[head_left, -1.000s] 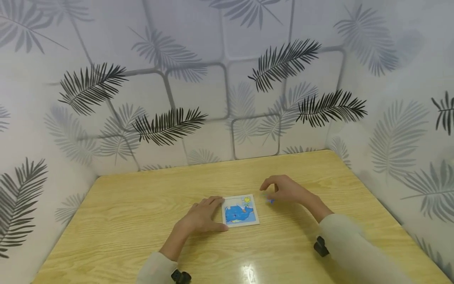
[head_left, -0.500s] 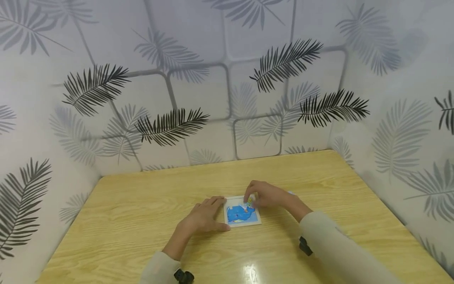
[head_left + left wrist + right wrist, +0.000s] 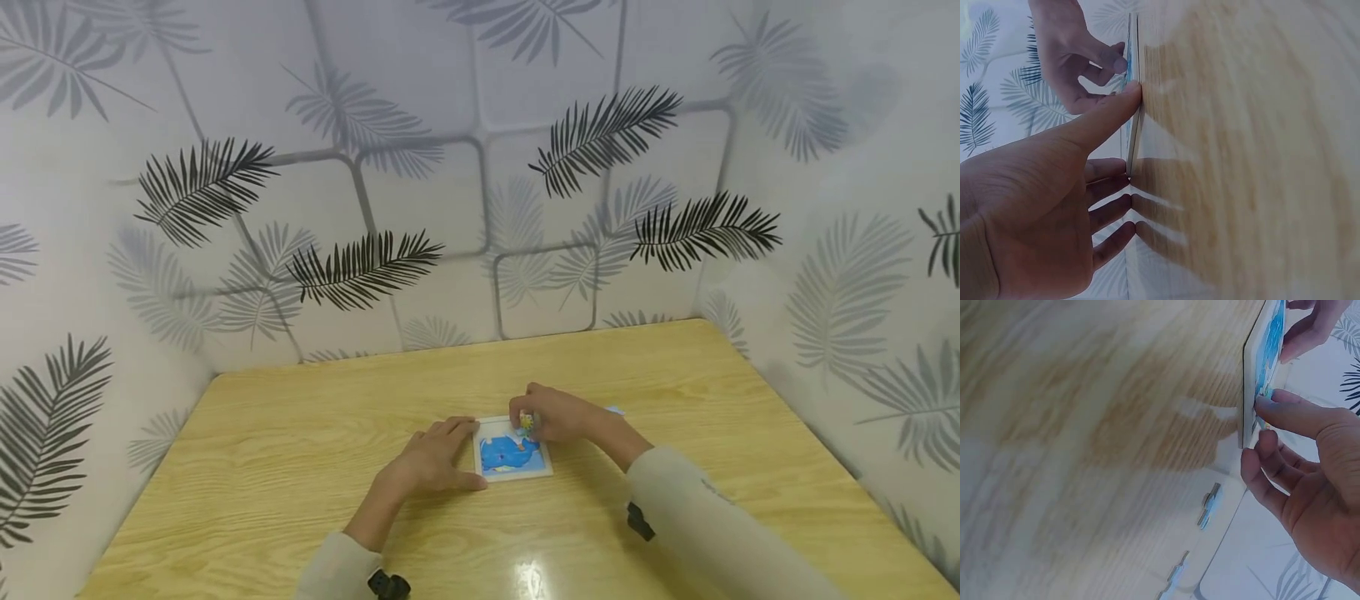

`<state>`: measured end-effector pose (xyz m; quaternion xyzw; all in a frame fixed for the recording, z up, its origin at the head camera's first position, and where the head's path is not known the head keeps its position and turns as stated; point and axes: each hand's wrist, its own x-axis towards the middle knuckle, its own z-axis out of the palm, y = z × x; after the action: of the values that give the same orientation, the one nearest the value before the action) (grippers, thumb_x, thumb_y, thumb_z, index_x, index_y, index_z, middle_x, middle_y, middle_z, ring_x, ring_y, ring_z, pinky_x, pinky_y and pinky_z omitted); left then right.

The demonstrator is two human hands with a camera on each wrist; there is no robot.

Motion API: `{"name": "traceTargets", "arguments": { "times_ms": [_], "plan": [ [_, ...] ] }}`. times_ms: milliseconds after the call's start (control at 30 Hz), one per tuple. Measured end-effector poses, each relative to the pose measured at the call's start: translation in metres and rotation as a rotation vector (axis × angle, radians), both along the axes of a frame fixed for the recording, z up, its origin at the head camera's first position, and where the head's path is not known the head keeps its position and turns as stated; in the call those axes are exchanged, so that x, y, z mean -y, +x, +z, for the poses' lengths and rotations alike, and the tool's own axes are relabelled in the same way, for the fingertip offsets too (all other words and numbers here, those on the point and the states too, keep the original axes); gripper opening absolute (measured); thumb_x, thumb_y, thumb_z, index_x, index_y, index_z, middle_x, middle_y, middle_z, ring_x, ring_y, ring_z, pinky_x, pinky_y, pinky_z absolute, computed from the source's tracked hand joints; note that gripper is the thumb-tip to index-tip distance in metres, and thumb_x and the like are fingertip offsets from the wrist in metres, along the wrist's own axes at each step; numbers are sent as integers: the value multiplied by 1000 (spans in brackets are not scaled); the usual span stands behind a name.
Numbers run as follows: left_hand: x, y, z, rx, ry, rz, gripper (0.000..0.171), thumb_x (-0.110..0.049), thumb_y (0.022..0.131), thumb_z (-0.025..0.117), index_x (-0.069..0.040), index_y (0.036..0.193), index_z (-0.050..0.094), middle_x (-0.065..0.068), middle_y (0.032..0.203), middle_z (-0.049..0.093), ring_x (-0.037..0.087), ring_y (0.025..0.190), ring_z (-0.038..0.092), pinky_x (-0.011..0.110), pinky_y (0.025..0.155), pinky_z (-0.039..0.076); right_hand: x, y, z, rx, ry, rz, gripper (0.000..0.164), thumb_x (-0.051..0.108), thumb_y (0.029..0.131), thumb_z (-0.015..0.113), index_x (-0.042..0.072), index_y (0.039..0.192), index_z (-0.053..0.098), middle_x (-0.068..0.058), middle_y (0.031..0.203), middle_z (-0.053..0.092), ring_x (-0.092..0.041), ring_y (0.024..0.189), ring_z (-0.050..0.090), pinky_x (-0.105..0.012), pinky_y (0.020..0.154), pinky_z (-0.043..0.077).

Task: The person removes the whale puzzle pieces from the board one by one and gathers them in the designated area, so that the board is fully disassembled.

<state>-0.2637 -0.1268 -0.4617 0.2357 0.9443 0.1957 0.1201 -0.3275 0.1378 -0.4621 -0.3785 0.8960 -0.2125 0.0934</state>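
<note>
A small square jigsaw puzzle with a white frame and a blue whale picture lies flat on the table. My left hand steadies its left side, straight thumb at the near corner and fingers at the far corner. Over the upper right corner, my right hand pinches a small puzzle piece between thumb and index finger, partly hidden by the fingertips. A yellow sun shows between those fingers; whether it belongs to that piece or to the board I cannot tell.
Loose puzzle pieces lie on the wooden table to the right: one piece nearer the board, another piece farther off. Behind my right wrist a light-blue piece peeks out. Leaf-patterned walls enclose the table's back and sides.
My right hand has moved left from the table beside the puzzle onto its upper right corner. A light-blue piece has come into sight behind the wrist. My left hand stays put.
</note>
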Motion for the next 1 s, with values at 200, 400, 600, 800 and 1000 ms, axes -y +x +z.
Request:
{"name": "traceTargets", "arguments": {
  "times_ms": [200,400,600,800,1000],
  "plan": [
    [0,0,1,-6,-7,0,91,-49,89,80,-8,159,40,14,164,37,42,151,34,70,118,25,-1,4,4,-101,56,-43,25,1,87,79,19,104,75,-7,105,62,-23,95,62,-46,82,57],
    [0,-3,-4,-15,-21,-1,91,-50,89,79,-9,159,40,13,164,38,41,151,35,68,118,27,-15,1,6,-148,-14,-19,26,-4,89,74,16,105,76,-8,107,66,-23,89,62,-40,79,56],
    [0,-2,-4,-19,-7,-10,90,-49,90,79,-8,159,40,14,164,38,41,150,35,67,118,27,-49,-3,14,-59,-136,-36,19,1,95,72,12,111,75,-10,110,66,-12,66,54,-27,65,51],
    [0,-2,-4,-8,17,-7,90,-48,89,81,-9,159,40,15,164,37,42,151,33,69,119,23,-95,1,14,25,-199,-113,20,-3,94,72,8,110,75,-14,118,69,-22,60,62,-28,59,54],
    [1,-1,-2,-6,15,5,91,-50,88,81,-10,159,41,14,164,37,41,151,34,68,119,24,-139,2,7,-70,-152,-230,17,-1,91,75,11,103,76,-7,109,74,-10,67,55,-28,63,50]
  ]
}}
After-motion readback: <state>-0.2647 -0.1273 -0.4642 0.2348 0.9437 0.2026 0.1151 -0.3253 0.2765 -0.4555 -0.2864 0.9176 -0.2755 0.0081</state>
